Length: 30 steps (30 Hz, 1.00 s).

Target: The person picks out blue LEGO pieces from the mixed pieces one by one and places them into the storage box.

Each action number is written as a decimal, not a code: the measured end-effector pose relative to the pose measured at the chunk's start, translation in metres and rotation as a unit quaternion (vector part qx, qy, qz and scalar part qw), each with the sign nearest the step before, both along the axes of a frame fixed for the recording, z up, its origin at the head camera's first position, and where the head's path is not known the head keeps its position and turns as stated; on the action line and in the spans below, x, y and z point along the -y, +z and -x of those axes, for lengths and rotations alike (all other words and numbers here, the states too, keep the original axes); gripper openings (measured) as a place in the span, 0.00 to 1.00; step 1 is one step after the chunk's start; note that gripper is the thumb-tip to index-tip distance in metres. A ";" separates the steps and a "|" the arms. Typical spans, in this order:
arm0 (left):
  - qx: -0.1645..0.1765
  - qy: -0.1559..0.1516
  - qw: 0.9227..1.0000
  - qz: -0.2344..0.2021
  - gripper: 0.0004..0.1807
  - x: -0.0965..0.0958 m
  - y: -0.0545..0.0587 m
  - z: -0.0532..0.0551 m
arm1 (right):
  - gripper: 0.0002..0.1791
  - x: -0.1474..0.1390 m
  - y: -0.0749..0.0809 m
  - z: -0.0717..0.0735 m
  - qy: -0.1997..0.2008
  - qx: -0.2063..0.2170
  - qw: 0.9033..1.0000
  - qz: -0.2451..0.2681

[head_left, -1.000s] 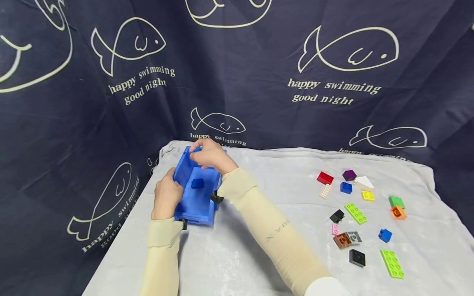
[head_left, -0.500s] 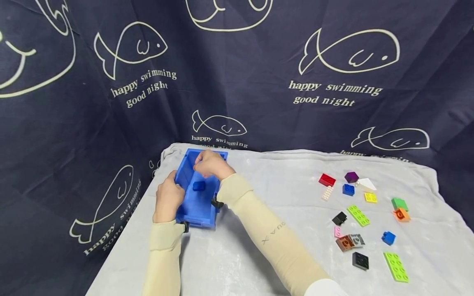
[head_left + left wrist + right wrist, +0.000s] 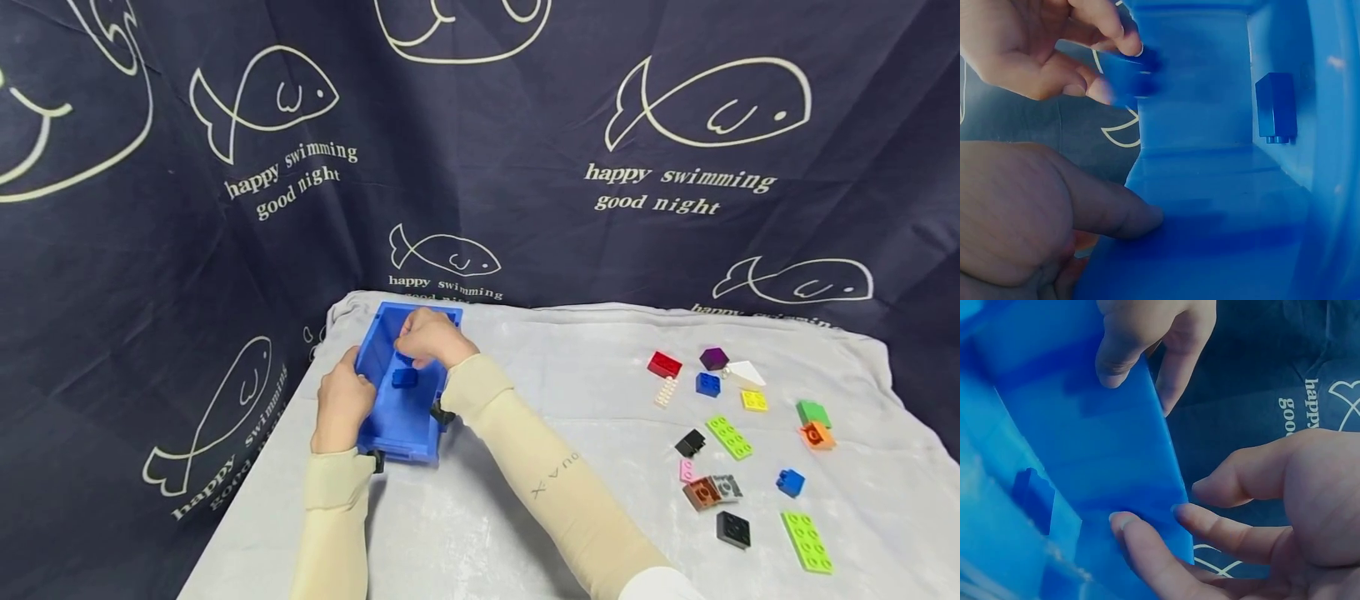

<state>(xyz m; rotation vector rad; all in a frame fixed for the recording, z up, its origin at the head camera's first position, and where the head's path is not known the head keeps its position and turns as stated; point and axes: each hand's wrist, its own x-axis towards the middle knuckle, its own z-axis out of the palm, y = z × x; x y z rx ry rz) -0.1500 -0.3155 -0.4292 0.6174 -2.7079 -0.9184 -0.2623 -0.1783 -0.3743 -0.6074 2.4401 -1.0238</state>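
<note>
My left hand (image 3: 343, 402) holds the left wall of a blue plastic bin (image 3: 397, 421). Its thumb (image 3: 1116, 209) lies on the inner face and the fingers are outside, as the right wrist view also shows. Over the far part of the bin is my right hand (image 3: 435, 335), its fingers (image 3: 1229, 534) spread apart. A blurred blue toy brick (image 3: 1135, 78) is just off its fingertips in the left wrist view. Another blue brick (image 3: 405, 378) lies on the bin floor, seen with studs in the left wrist view (image 3: 1275, 107).
Several loose toy bricks lie on the right of the white cloth, among them a red brick (image 3: 664, 364), a yellow brick (image 3: 753, 401), a black brick (image 3: 733, 529) and a lime brick (image 3: 807, 542). A dark fish-print curtain (image 3: 540, 250) hangs behind.
My right hand has come down from above the bin's far rim into the bin, and a second blue brick now shows beneath it. My left hand keeps its hold on the wall.
</note>
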 end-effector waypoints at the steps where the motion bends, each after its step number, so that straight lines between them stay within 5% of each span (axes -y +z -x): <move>1: 0.000 -0.001 1.000 0.000 0.32 -0.001 0.000 0.000 | 0.09 -0.001 0.000 0.000 -0.002 0.000 1.000 -0.003; 30: 0.001 -0.003 1.000 0.010 0.31 -0.004 0.002 -0.002 | 0.09 -0.024 0.005 0.001 0.012 -0.014 1.000 0.008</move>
